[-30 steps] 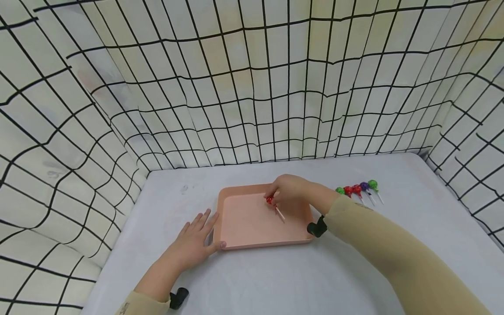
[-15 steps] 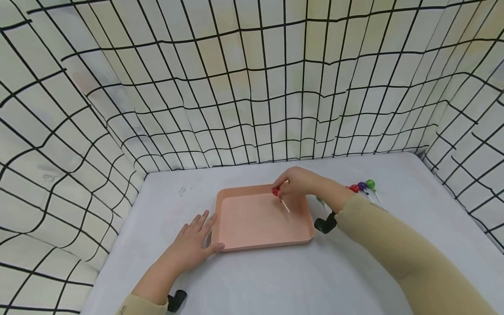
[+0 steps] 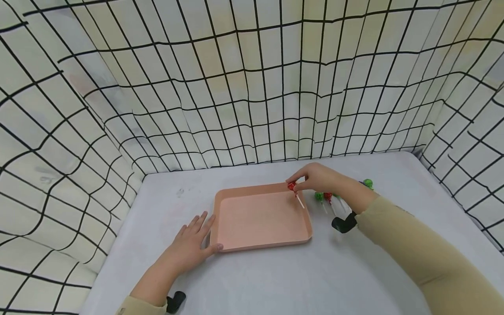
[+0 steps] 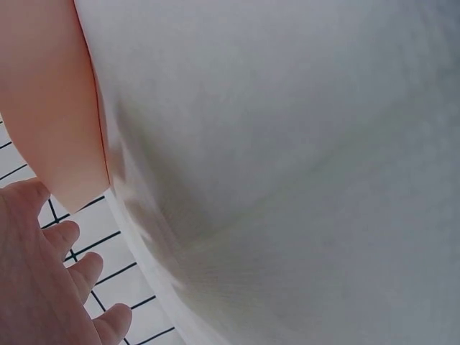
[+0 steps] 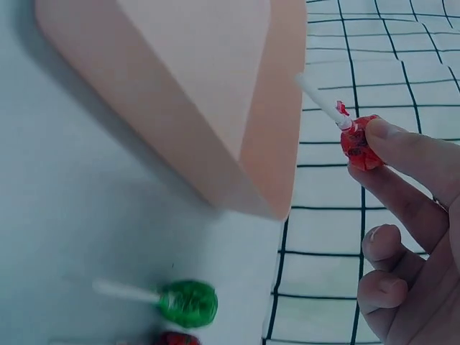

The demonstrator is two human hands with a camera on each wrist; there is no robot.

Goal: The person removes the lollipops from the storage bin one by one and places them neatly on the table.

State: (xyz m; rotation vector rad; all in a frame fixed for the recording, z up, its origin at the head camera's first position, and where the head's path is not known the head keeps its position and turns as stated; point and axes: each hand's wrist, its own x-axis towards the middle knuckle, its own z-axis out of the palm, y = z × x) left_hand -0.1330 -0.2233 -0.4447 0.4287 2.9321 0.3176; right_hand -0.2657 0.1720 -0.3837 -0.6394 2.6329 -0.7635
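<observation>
My right hand pinches a red-wrapped lollipop by its candy head, between thumb and forefinger. Its white stick points down over the back right corner of a shallow pink tray. Inside the tray nothing lies on the floor. At the tray's left side my left hand rests with fingers spread, its thumb at the front left corner. In the left wrist view, its fingertips show beside the tray wall.
Right of the tray, a row of lollipops lies on the white table: a green one, a red one and, at the far end, another green one. My right forearm hides part of the row. A black-gridded white wall surrounds the table.
My right hand has lifted the red lollipop and moved right, from over the tray's middle to its back right corner. My left hand stays at the tray's left edge.
</observation>
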